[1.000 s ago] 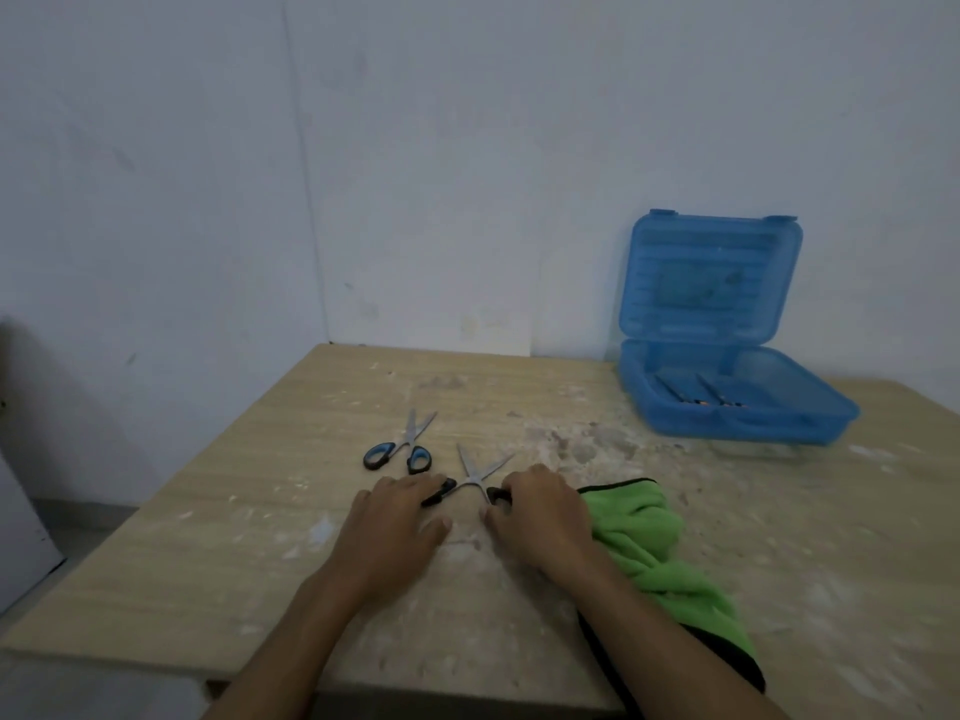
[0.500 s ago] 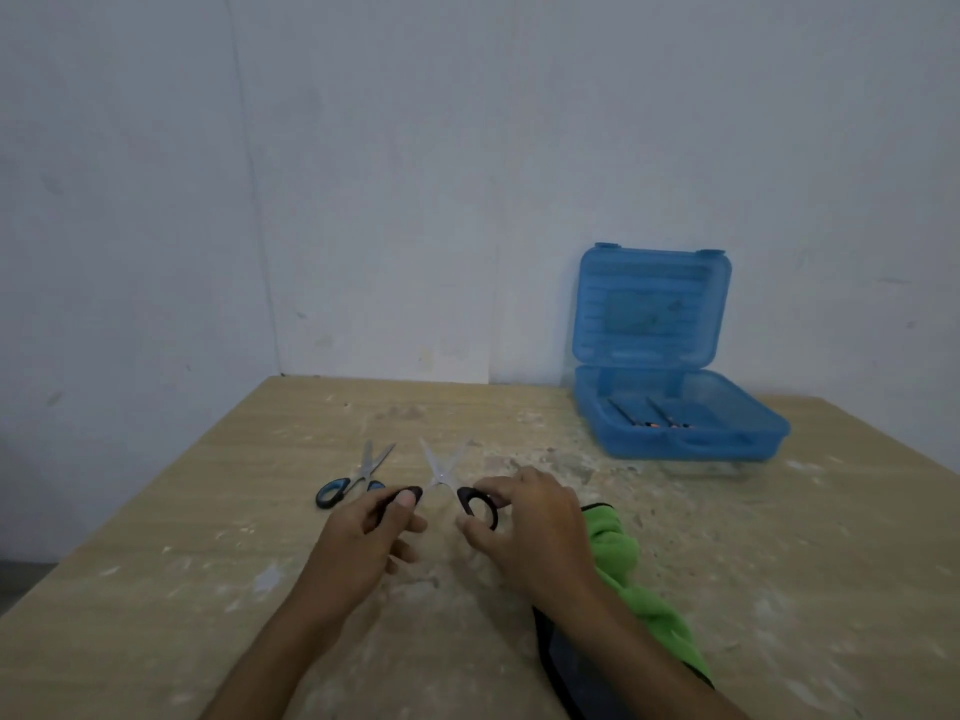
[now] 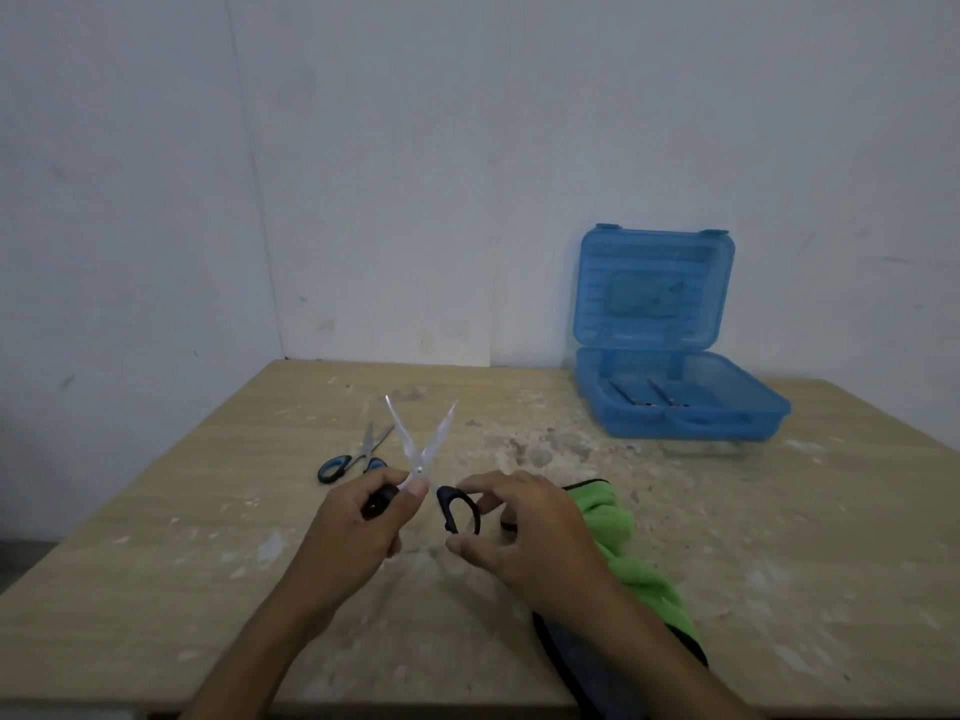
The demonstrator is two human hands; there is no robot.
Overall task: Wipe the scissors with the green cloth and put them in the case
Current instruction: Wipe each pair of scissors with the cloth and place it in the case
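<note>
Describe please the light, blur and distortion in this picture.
Head view: dim, even light, no hard shadows; blades of the held scissors are pale and smeared, by motion or glare; the case and spare scissors are soft; table edges splay from the wide lens.

Single head-worn wide-angle view — looks forward and down across worn pale wooden table (image 3: pixel 156 589) toward plain grey-white wall (image 3: pixel 415 174). Near edge of table at bottom of frame, forearms entering from below, hands close at centre. Open translucent blue plastic case (image 3: pixel 675 407) far right against wall — farthest item. Straight edges bow slightly. No second view, nothing shared.
</note>
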